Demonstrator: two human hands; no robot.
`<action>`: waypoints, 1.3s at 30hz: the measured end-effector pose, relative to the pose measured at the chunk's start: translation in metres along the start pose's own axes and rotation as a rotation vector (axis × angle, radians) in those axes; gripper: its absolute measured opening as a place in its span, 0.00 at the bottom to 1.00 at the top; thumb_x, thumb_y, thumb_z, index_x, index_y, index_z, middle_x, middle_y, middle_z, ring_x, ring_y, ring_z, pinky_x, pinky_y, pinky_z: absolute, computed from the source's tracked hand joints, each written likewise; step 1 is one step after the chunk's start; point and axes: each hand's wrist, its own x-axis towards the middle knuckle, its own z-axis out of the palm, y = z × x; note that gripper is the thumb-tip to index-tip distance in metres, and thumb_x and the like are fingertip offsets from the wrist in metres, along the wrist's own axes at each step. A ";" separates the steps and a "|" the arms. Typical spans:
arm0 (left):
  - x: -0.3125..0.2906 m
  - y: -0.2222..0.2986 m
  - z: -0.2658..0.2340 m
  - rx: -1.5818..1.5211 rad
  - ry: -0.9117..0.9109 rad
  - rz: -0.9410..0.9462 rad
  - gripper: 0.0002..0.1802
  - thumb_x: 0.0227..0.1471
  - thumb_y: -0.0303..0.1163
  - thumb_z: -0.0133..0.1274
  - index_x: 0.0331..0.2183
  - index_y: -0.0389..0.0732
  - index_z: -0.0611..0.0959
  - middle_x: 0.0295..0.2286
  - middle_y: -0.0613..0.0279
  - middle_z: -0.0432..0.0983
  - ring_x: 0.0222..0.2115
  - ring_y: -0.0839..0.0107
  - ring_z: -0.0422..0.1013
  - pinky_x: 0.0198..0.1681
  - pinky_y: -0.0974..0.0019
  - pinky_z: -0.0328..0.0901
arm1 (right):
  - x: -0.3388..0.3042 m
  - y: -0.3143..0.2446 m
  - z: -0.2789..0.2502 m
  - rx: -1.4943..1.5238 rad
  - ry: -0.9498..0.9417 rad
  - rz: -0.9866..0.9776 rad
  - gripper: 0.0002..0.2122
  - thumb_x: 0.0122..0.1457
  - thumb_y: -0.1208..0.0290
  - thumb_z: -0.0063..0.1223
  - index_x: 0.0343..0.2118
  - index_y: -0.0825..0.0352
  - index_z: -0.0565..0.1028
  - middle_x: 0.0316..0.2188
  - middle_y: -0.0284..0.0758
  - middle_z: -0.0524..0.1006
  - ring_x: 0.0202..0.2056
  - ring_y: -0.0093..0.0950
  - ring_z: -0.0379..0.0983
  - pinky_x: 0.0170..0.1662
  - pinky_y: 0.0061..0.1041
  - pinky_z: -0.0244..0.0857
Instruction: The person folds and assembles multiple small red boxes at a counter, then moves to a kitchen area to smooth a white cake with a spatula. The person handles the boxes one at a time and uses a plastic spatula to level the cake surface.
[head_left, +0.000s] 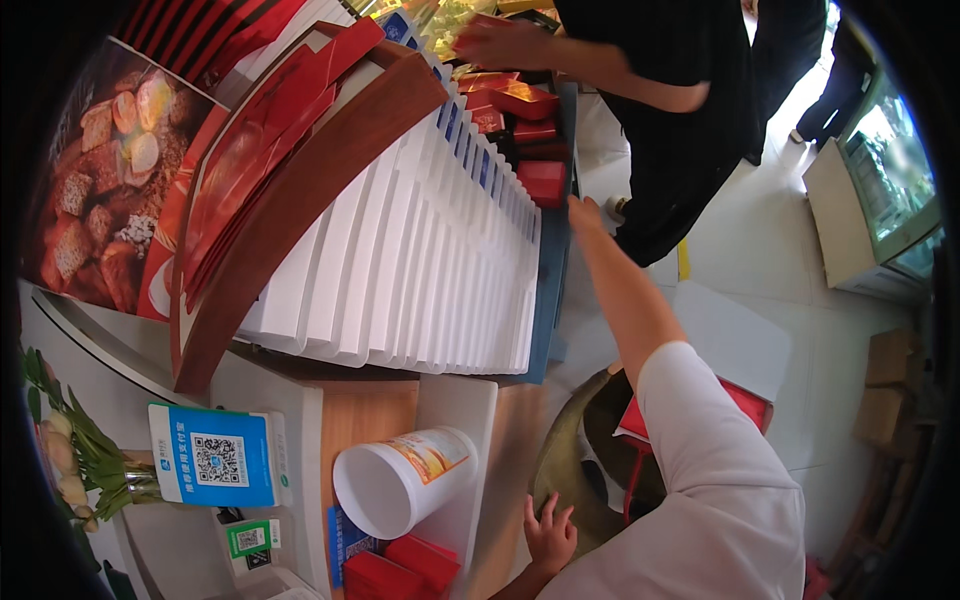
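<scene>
My right arm [630, 290], in a white sleeve, stretches away from me. My right hand [586, 213] is at the edge of a dark blue tray or board [562, 255], beside a small red box [541, 184]. Its fingers are too small and partly hidden to show whether they grip. Near the lower edge, my left hand [551, 537] holds nothing, its fingers spread, close to a wooden surface [510, 460]. Left of the blue edge, many white tray-like panels [400, 260] stand in a tight row. Several red boxes [525, 100] lie beyond them.
A person in black [675, 90] reaches over the red boxes. A white tub [376, 490], red packets [400, 570], a blue code sign [215, 455] and flowers [62, 440] stand at lower left. A red-topped stool [745, 402] is beside my arm; a glass case [890, 180] stands right.
</scene>
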 end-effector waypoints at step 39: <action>-0.020 -0.012 0.012 -0.072 0.204 0.033 0.10 0.38 0.27 0.54 0.30 0.45 0.81 0.45 0.57 0.70 0.55 0.47 0.54 0.52 0.49 0.55 | -0.306 -0.441 -0.034 -0.699 -0.687 -1.206 0.23 0.38 0.56 0.68 0.34 0.69 0.79 0.29 0.40 0.79 0.31 0.31 0.76 0.34 0.30 0.69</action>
